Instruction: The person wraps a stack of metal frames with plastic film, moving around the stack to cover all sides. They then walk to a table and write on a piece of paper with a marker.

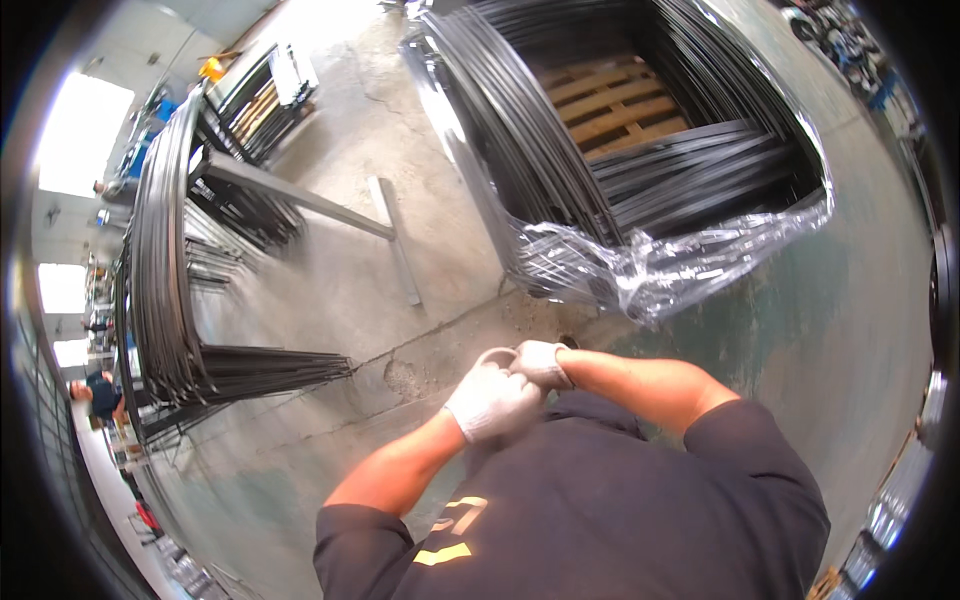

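Both my hands wear white work gloves and meet close in front of my dark shirt. My left hand (494, 402) is closed, its fingers curled beside a pale, curved, ring-like thing (496, 354). My right hand (541, 365) touches it from the other side, also closed. Blur and the gloves hide what exactly the fingers grip. Just beyond my hands stands a large stack of black metal frames (530, 110), with clear plastic film (660, 270) bunched along its near edge. A wooden pallet (615, 100) shows through the middle of the stack.
To the left stands another stack of dark metal frames (165, 260), with a grey metal bar (300, 198) jutting from it. A flat metal strip (396, 240) lies on the concrete floor (440, 290). Far left, another person (103, 396) is near the windows.
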The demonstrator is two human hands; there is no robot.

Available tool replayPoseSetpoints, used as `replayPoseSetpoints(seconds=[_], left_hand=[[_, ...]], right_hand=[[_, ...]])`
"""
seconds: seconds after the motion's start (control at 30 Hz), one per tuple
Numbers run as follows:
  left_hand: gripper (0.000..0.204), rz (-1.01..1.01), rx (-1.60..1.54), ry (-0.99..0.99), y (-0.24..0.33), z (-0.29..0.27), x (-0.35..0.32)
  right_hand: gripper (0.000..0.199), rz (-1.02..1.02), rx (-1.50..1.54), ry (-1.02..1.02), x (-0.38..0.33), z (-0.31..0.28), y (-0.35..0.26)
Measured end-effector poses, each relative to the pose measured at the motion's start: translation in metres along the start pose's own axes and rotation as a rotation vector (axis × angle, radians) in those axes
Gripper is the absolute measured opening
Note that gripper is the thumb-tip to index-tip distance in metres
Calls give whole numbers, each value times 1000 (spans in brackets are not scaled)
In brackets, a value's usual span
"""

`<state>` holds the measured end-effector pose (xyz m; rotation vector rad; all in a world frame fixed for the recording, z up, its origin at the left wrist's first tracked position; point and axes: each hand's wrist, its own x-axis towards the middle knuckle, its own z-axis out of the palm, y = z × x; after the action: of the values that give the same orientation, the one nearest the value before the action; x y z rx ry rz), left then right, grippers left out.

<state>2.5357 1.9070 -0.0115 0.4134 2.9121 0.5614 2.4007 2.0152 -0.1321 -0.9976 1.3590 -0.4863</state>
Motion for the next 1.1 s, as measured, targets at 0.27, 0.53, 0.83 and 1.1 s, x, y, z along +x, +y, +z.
replayPoseSetpoints(seconds=[0.27, 0.53, 0.83, 1.1], left_hand=[[10, -661, -162, 928, -38, -44, -68], [9, -1275, -779, 1322, -162, -3, -178], [19, -1344, -1096, 1380, -339, -15, -174], [56, -1525, -793, 1248, -497, -61, -152]], right_hand=[[29, 341, 472, 198, 40, -14, -83], [31, 284, 605, 505, 86, -74, -142], [27, 176, 847, 721, 149, -178, -186], [30, 196, 810, 694, 283, -319, -245]])
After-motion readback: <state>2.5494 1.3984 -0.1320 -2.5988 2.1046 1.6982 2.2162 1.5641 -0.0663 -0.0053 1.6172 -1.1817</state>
